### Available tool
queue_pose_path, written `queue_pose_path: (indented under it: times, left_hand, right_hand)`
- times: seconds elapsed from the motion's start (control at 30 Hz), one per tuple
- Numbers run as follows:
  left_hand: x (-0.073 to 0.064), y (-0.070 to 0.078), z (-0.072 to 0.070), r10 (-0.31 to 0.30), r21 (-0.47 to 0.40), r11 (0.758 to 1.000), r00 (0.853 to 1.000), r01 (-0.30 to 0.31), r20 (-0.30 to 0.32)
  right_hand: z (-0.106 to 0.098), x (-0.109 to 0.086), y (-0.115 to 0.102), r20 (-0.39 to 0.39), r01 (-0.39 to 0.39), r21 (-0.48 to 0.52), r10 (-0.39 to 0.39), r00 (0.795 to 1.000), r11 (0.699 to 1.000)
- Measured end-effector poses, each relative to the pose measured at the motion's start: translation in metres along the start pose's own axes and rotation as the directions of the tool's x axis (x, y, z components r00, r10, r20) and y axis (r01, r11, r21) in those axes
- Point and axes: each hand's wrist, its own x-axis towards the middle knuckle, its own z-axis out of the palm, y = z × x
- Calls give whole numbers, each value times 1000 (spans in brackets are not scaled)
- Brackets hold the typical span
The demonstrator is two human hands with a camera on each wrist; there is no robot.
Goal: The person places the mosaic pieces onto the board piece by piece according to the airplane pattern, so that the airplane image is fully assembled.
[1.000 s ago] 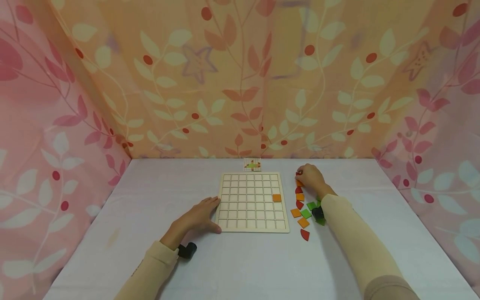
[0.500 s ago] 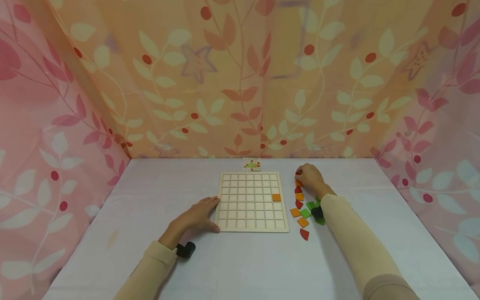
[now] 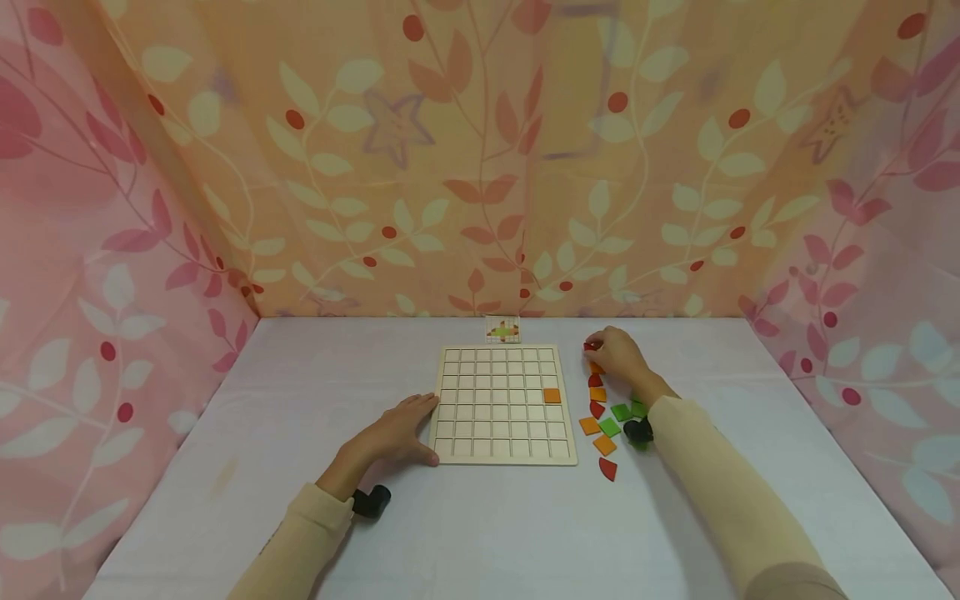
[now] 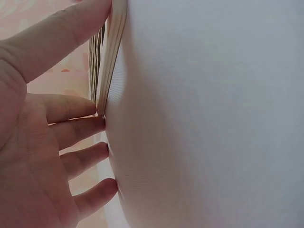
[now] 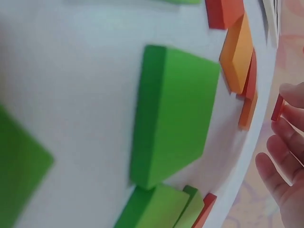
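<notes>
My left hand (image 3: 393,432) lies at the left side of a pale wooden grid board (image 3: 495,413), fingers spread, thumb at its near left corner. In the left wrist view the thumb and fingertips touch the board's edge (image 4: 113,61). One orange square tile (image 3: 552,396) sits in a cell at the board's right. Beyond the board's far right corner, my right hand (image 3: 621,357) pinches a small red tile (image 5: 278,108) between thumb and fingers. Below that hand runs a line of red and orange tiles (image 3: 597,394), partly hidden by it at the far end.
Green tiles (image 3: 622,412) lie under and beside the right wrist, whose black camera (image 3: 638,431) covers some. Loose orange tiles (image 3: 604,445) and a red quarter-round tile (image 3: 608,469) lie nearer. A small patterned card (image 3: 502,330) lies behind the board. Floral curtains (image 3: 480,167) surround the table.
My right hand has shifted slightly left with the red tile, which now shows more at its fingertips. The left hand stays at the board's edge.
</notes>
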Motion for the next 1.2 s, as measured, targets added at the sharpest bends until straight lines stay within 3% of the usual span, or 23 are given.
queue_pose_path:
  times: [0.33, 0.83, 1.2]
  left_hand:
    - [0, 2, -2, -3, 28, 1000, 1000, 2, 8]
    - [1, 1, 0, -5, 30, 1000, 1000, 4, 12]
    - [1, 0, 1, 10, 36, 999, 1000, -10, 2]
  right_hand:
    - [3, -9, -5, -73, 128, -47, -131, 989, 991]
    - [2, -25, -19, -84, 147, -9, -147, 985, 989]
    - [4, -34, -30, -37, 123, 18, -123, 992, 992]
